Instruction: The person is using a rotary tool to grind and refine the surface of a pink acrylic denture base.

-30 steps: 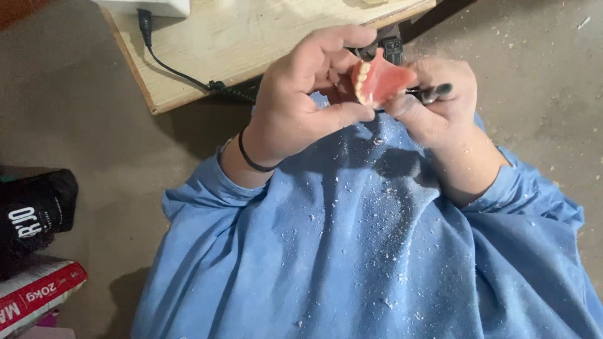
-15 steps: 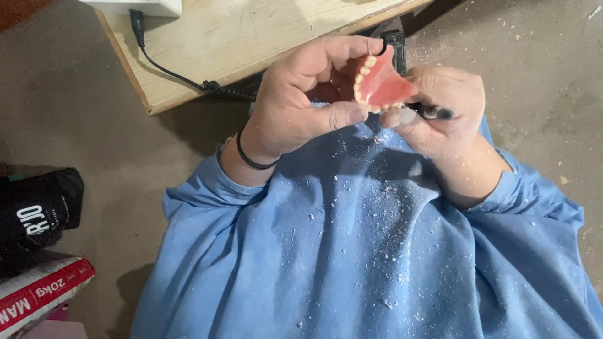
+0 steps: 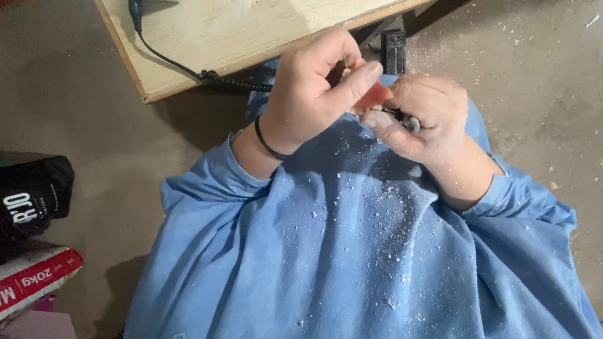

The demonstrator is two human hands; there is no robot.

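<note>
Change: denture (image 3: 375, 95) showed its teeth and broad pink face a moment ago; it is now nearly hidden, with only a pink sliver visible between the hands.
Camera: view has shifted too, the hands sitting closer and the board (image 3: 251, 37) filling more of the top edge.
Meaning: piece seems to have been turned or cupped deeper into the palm, so a different face probably meets the tool (a judgement, since the contact point itself is covered).
Left hand (image 3: 314, 88): fingers curled tight around the denture, thumb pressed along its edge; black band on the wrist.
Right hand (image 3: 427, 119): closed around a slim dark tool (image 3: 408, 121), only its rounded end showing by the fingers; the tip is out of sight.
Where: denture held in the air above the lap, between both hands, just below the board's edge.
Lap: blue smock (image 3: 377, 251) speckled with white dust and chips, thickest under the hands.
Around: black cable (image 3: 169, 59) runs across the board and off its edge toward the hands; small black box (image 3: 394, 51) behind the fingers; black bag (image 3: 31, 194) and red-and-white sack (image 3: 38, 276) at left on the floor.
In the way: own fingers block sight of the work; cable hangs near the left wrist.
</note>
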